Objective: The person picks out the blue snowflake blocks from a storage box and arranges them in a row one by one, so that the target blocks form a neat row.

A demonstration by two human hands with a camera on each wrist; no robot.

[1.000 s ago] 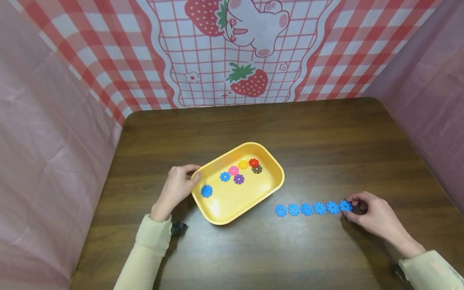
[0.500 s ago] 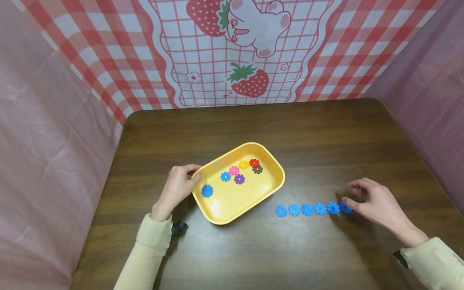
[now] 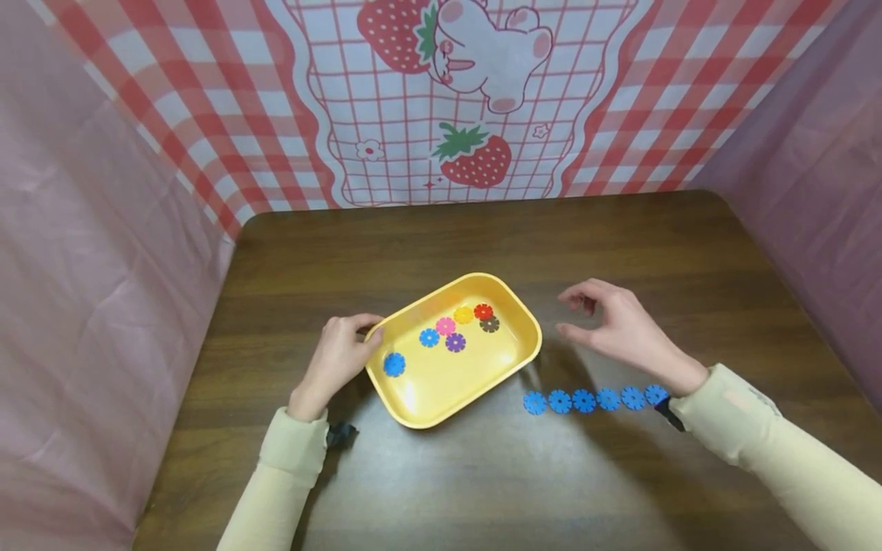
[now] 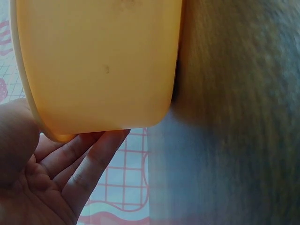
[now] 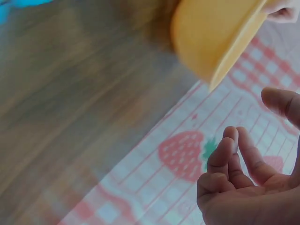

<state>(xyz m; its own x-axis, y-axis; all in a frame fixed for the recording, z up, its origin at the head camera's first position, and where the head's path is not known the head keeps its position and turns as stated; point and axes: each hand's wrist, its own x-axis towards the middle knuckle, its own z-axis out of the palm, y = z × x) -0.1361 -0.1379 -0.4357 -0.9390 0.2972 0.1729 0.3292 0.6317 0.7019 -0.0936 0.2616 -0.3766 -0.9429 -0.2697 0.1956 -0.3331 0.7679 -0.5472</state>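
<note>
My left hand [image 3: 336, 358] holds the left end of a yellow plastic tray [image 3: 530, 333], thumb over the rim; in the left wrist view its fingers [image 4: 89, 173] lie against the outer wall. Inside the tray are snowflake discs: a blue disc [image 3: 394, 365] near my left thumb, another blue one, and pink [image 3: 445, 326], purple [image 3: 455, 342], yellow [image 3: 464, 314], red [image 3: 484, 311] and brown [image 3: 490, 324] ones. Holding nothing, my right hand [image 3: 620, 329] hovers just right of the tray, thumb and fingers apart. Below it runs a row of several blue snowflake discs [image 3: 584, 401].
The brown wooden table [image 3: 441, 497] backs onto a checked cloth [image 3: 475, 157] with strawberries. Pink drapes [image 3: 96, 268] hang at both sides. My right sleeve [image 3: 744, 421] reaches over the table beside the row's right end.
My right hand has let go of the row's rightmost blue disc, risen, and moved left toward the tray. The row stays in place. My left hand has not moved on the tray.
</note>
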